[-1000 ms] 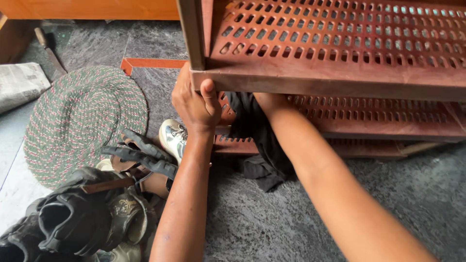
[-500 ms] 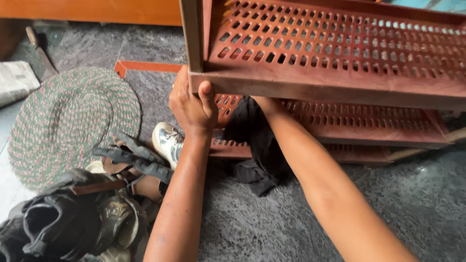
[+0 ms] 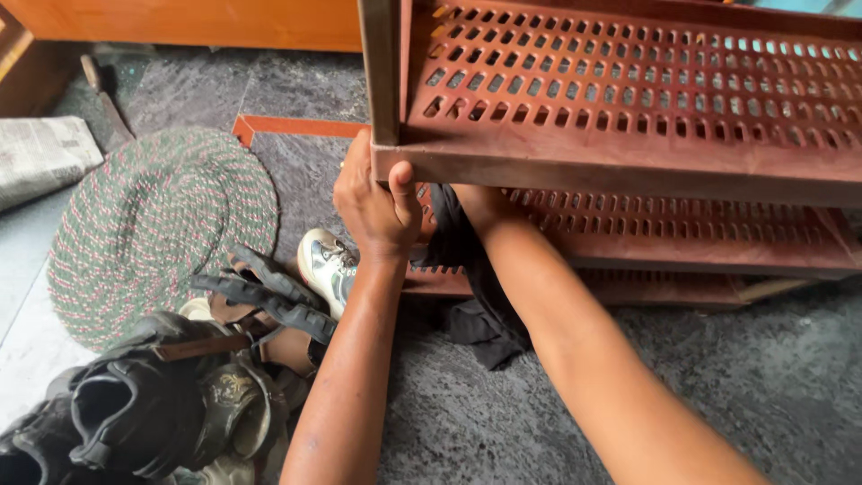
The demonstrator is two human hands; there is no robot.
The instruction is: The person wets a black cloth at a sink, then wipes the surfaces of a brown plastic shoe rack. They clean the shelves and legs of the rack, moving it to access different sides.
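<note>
My left hand (image 3: 379, 205) is curled tight around the front edge of the reddish-brown perforated rack (image 3: 628, 99), right at its corner post, thumb up over the lip and knuckles facing me. My right hand (image 3: 476, 202) reaches in under that same top shelf; most of it is hidden by the shelf edge, so I cannot tell how far its fingers are closed, but it sits against a black cloth (image 3: 480, 287) that hangs from beside my wrist, drapes over the front of the lower shelf (image 3: 682, 233) and bunches on the grey floor (image 3: 503, 413) between my 2 forearms.

The rack has 2 slotted shelves that I can make out clearly, the lower one sitting just behind and below my hands, with another edge close to the floor under it.

Just left of my left wrist lies a white sneaker (image 3: 328, 265), toe toward the rack. Touching it on the left are black strappy sandals (image 3: 260, 292), and nearer to me a heap of dark shoes (image 3: 135, 404). Beyond them lies a round braided mat (image 3: 153, 224) in green and red, and a folded newspaper (image 3: 40, 157) at the far left edge.
</note>
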